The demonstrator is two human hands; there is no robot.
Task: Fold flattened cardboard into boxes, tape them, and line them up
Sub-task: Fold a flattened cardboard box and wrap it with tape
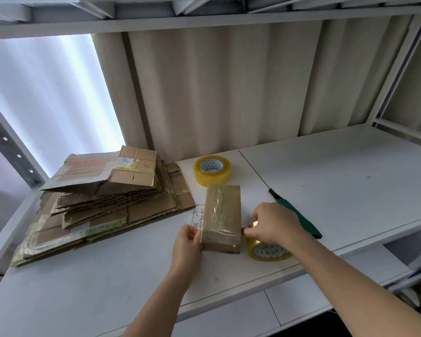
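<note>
Two hands at work on one small cardboard box (221, 218) lying on the white shelf (350, 181), just right of the stack of flattened cardboard (102, 203) and just in front of a spare tape roll (212, 170). Left hand (187, 246) curled against the box's near-left corner, thumb and fingers pressing tape down onto the side, apparently gripping the box. Right hand (275, 226) pinching something at the box's right edge, seemingly the free end of the tape, directly above the second tape roll (267, 249) standing just beside the box; exact contents of the pinch too small to tell. Green-handled knife (299, 215) within reach behind the right wrist. Best done, judging from here, by pulling the strip taut before pressing, smoothing from seam outward to avoid wrinkles, bracing firmly with the left, then cutting clean with the knife.
</note>
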